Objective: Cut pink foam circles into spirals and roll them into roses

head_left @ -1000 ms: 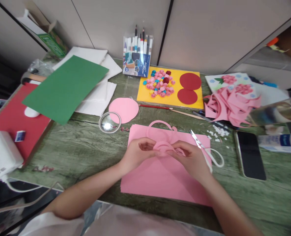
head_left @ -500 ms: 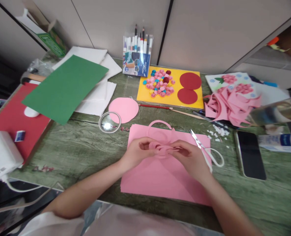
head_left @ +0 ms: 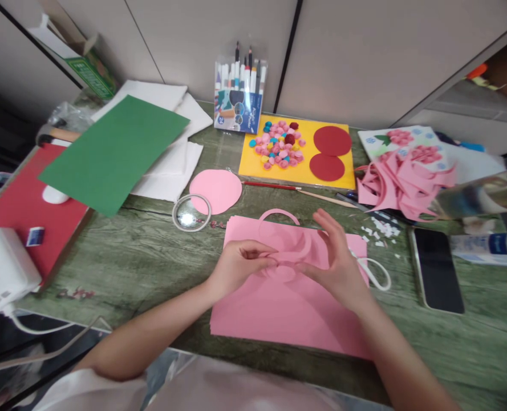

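Left hand [head_left: 235, 269] pinches pink strip [head_left: 305, 246] — right hand [head_left: 343, 281] wide in grip, fingers [head_left: 329, 226] over far edge of paper stack [head_left: 291, 319].

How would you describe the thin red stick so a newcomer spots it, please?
Find the yellow rectangular sheet on the green wood-grain table. Just off its near edge lies the thin red stick, unlike the pale tan wooden stick beside it.

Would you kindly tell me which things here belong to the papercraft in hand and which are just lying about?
Likely in the job:
- curled pink paper strip, pinched by the left hand
- stack of pink paper beneath
- scissors
- pink paper offcuts

Apparently just lying about:
- smartphone
- marker set
- green paper sheet
- white plugged-in device
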Motion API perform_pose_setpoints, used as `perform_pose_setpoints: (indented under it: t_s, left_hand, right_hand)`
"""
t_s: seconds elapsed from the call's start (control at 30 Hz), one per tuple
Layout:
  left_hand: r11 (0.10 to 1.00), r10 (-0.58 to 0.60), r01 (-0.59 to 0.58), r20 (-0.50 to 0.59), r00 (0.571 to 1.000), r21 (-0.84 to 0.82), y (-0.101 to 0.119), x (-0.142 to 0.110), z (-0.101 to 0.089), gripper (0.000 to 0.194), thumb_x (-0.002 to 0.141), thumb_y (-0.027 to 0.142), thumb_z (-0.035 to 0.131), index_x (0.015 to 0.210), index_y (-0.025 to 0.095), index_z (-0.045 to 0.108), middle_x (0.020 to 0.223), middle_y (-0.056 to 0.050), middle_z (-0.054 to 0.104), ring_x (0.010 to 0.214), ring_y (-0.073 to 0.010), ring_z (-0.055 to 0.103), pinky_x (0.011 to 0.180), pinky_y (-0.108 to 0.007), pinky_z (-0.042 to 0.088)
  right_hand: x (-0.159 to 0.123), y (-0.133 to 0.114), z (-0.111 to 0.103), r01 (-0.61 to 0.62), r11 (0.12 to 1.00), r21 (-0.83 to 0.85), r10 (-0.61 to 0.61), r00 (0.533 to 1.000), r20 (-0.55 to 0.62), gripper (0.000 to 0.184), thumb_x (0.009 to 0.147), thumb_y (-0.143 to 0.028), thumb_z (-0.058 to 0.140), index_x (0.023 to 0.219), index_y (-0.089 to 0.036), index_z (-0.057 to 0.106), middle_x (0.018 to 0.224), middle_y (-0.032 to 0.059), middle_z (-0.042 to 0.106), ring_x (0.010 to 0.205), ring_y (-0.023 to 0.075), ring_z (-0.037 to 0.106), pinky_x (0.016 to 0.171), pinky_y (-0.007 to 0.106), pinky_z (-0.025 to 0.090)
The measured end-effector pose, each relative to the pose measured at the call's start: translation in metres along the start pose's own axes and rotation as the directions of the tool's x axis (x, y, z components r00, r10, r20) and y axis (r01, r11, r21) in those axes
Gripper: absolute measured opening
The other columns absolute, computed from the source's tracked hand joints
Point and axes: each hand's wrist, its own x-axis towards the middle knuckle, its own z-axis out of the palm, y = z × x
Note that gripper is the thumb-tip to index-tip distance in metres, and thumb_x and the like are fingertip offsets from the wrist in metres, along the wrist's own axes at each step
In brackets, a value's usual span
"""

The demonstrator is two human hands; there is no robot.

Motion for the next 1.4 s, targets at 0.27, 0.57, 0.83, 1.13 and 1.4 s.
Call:
perform_pose_setpoints:
  t_s: [0.27, 0.57, 0.83, 1.13, 1.4]
  left_hand:
    - [0.980, -0.021, 0.000, -0.104, 0.994, -0.200, -0.011, 0.007, -0.001, 0.018, 0.058, 0.022, 0.076, 0.073, 0.015, 0.069, 0.067, 0.000, 0.066, 0.060, -0.0092, 0.057, 0.059, -0.022, 0.045]
    - [0.946, -0.075, 0.049, -0.070, 0.995, -0.322, -0.012, 0.008, 0.003, 0.023, 0.060, 0.022, 0.075, 0.080, 0.014, 0.067, 0.078, -0.003, 0.068, 0.071, -0.0127, 0.060, 0.068, -0.025, 0.046]
    - [0.955, 0.287, -0.271, -0.150, 0.946, 0.118, -0.001, 0.005, -0.006, 0.016, 0.078, 0.023, 0.057, 0.089, 0.020, 0.068, 0.125, -0.008, 0.051, 0.121, -0.0198, 0.043, 0.104, -0.034, 0.029]
    - [0.984, 0.141, -0.132, 0.063, 0.988, -0.122, -0.004, 0.016, -0.008, 0.033, 0.076, 0.022, 0.061, 0.108, 0.017, 0.055, 0.121, -0.010, 0.054, 0.112, -0.0206, 0.051, 0.099, -0.037, 0.035]
    - [0.981, 0.069, -0.048, 0.106, 0.992, -0.190, -0.003, 0.015, -0.010, 0.041, 0.072, 0.018, 0.065, 0.111, 0.017, 0.054, 0.122, -0.011, 0.052, 0.113, -0.0244, 0.048, 0.089, -0.036, 0.041]
  right_hand:
    - [-0.004, -0.002, 0.004, -0.177, 0.971, 0.160, 0.160, 0.981, 0.114, 0.024, 0.067, -0.027, 0.071, 0.080, -0.021, 0.052, 0.096, 0.0059, 0.064, 0.096, 0.0224, 0.062, 0.085, 0.041, 0.048]
    - [-0.006, -0.008, 0.011, -0.358, 0.892, 0.275, 0.338, 0.934, 0.119, 0.039, 0.072, -0.031, 0.065, 0.108, -0.024, 0.053, 0.061, -0.0029, 0.062, 0.057, 0.0149, 0.061, 0.051, 0.026, 0.051]
    - [0.005, 0.016, -0.002, -0.434, 0.826, 0.359, 0.417, 0.900, 0.129, 0.037, 0.068, -0.033, 0.068, 0.101, -0.019, 0.059, 0.081, 0.0052, 0.071, 0.072, 0.0196, 0.066, 0.060, 0.030, 0.053]
    - [0.008, 0.032, -0.001, -0.469, 0.821, 0.326, 0.424, 0.883, 0.202, 0.035, 0.070, -0.032, 0.066, 0.101, -0.019, 0.059, 0.085, 0.0062, 0.071, 0.072, 0.0193, 0.065, 0.061, 0.029, 0.051]
    - [0.005, 0.022, -0.005, -0.271, 0.959, 0.081, 0.262, 0.960, 0.102, 0.022, 0.075, -0.033, 0.060, 0.091, -0.019, 0.062, 0.081, 0.0036, 0.067, 0.072, 0.0162, 0.061, 0.063, 0.026, 0.047]
